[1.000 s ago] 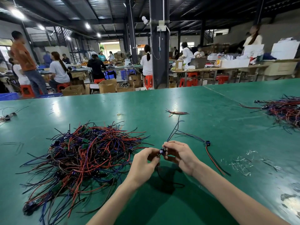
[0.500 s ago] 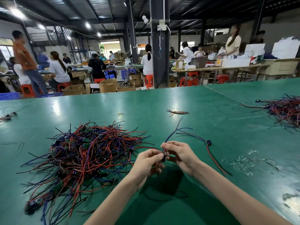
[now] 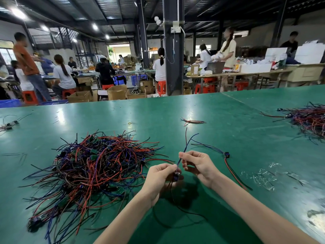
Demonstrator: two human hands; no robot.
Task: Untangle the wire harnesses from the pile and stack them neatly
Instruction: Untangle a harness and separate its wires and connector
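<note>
A big tangled pile of red, blue and black wire harnesses (image 3: 98, 169) lies on the green table (image 3: 228, 131), left of my hands. My left hand (image 3: 160, 178) pinches one harness at its small dark connector (image 3: 176, 175). My right hand (image 3: 197, 164) pinches the same harness's blue wire (image 3: 187, 143) just above, and the wire's free ends stick up and away. A black wire from this harness trails down onto the table below my hands. One separated harness (image 3: 226, 155) with a blue connector lies flat just right of my right hand.
A second heap of harnesses (image 3: 309, 120) lies at the far right of the table. A small wire bundle (image 3: 192, 122) sits further back in the middle, loose connectors (image 3: 8, 125) at the far left, clear plastic scraps (image 3: 263, 176) at the right. People work at tables behind.
My left hand has dropped slightly with the connector while my right hand slid up along the blue wire, straightening it. The pile has not moved.
</note>
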